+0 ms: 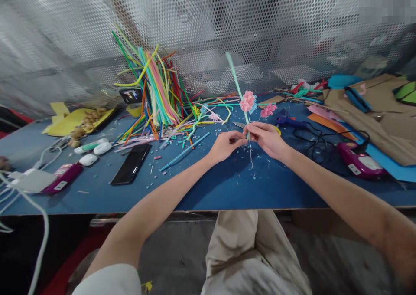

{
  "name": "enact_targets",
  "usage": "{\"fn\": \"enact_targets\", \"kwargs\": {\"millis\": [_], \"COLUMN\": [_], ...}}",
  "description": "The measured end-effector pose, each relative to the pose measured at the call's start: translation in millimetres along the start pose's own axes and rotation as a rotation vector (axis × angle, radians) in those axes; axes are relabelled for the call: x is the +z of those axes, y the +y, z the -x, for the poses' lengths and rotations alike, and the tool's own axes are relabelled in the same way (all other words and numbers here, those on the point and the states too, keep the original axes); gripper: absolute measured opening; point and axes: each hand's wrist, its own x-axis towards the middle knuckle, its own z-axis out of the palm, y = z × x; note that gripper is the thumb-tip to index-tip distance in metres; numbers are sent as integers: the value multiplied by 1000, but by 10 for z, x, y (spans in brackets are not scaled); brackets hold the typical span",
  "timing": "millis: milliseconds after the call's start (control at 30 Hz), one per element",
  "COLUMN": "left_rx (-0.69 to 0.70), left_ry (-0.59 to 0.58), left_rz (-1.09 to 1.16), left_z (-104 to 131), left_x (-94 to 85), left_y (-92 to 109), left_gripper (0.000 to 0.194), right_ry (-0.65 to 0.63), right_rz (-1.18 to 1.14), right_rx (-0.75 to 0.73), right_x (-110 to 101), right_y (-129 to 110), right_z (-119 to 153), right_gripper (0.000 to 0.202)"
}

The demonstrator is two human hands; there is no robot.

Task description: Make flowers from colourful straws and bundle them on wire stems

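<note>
Above the blue table, my left hand (228,145) and my right hand (264,137) meet with fingertips pinched on the thin stem of a pipe-cleaner flower (248,101). Its pink head stands upright, with light blue petals showing behind it. A pale green pipe cleaner (234,73) rises past the head, and a thin pale strand (251,156) dangles below my fingers. Scissors lie behind my hands; one blade (238,124) shows on the left and part of a yellow handle on the right. Another pink flower (268,110) is just beyond my right hand.
A tall bundle of coloured pipe cleaners (159,91) stands at the back left. A black phone (131,165) and a blue pipe cleaner (185,151) lie left of my hands. To the right are a corded purple socket block (360,161) and cardboard (383,121). A perforated metal panel (208,34) rises behind.
</note>
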Motion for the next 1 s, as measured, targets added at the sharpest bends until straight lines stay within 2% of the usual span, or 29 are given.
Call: {"fn": "enact_targets", "kwargs": {"millis": [200,400,567,1000], "left_rx": [117,107,210,251], "left_ry": [-10,102,152,201], "left_rz": [-88,-222,-370,-364], "left_z": [66,49,63,107], "left_x": [-32,7,27,61], "left_y": [21,-7,-3,28], "left_gripper": [26,27,25,29], "right_ry": [80,101,84,64], "right_rz": [-35,-64,-99,-82], "right_rx": [30,73,38,-24], "right_x": [-59,-92,-46,-33], "right_y": [-30,-17,10,56], "right_z": [-9,-26,-3,9], "right_gripper": [24,27,23,23]}}
